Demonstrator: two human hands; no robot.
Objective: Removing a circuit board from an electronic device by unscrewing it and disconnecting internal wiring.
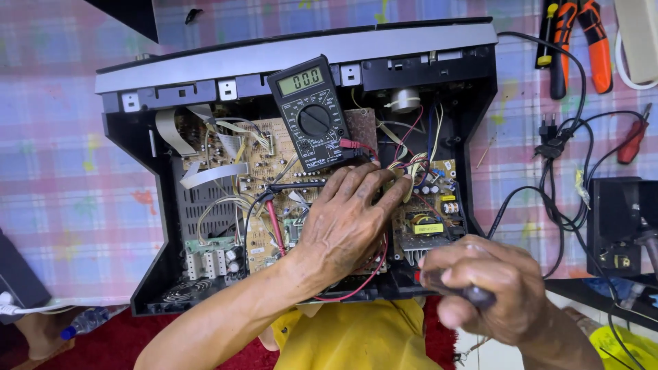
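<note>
Lying flat, multimeter (312, 113) (screen away, lengthwise)

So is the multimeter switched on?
On: the multimeter lying on the opened chassis shows dark digits on its lit display.

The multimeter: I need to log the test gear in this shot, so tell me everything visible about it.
The multimeter is a black plastic handheld unit with a greenish digital display at top, lit with digits, and a round rotary dial below. It lies face-up, slightly tilted, on the open device's circuit board. A red probe plug enters its lower right. No hand touches it.
</note>
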